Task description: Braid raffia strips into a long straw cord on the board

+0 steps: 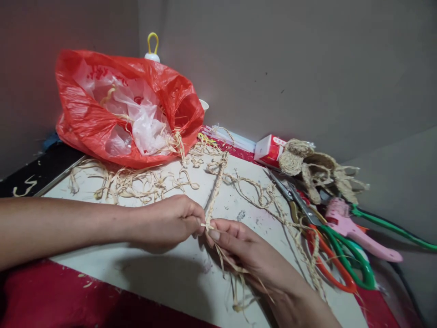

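Pink glue gun [357,234] beside green-handled scissors [367,274].

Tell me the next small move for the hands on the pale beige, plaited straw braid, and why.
Probably cross another strand over and draw it snug. The left hand and right hand pinch at the near end of the pale beige, plaited straw braid, while thin, beige, unplaited strands hang loose below it.

A narrow braid [215,191] of pale straw, closely plaited, stretches nearly straight across the white desk [85,260], its far end darker. The fingertips of the left hand [177,221] and right hand [239,239] meet at its near end, where loose, unplaited strands [238,308] trail down.
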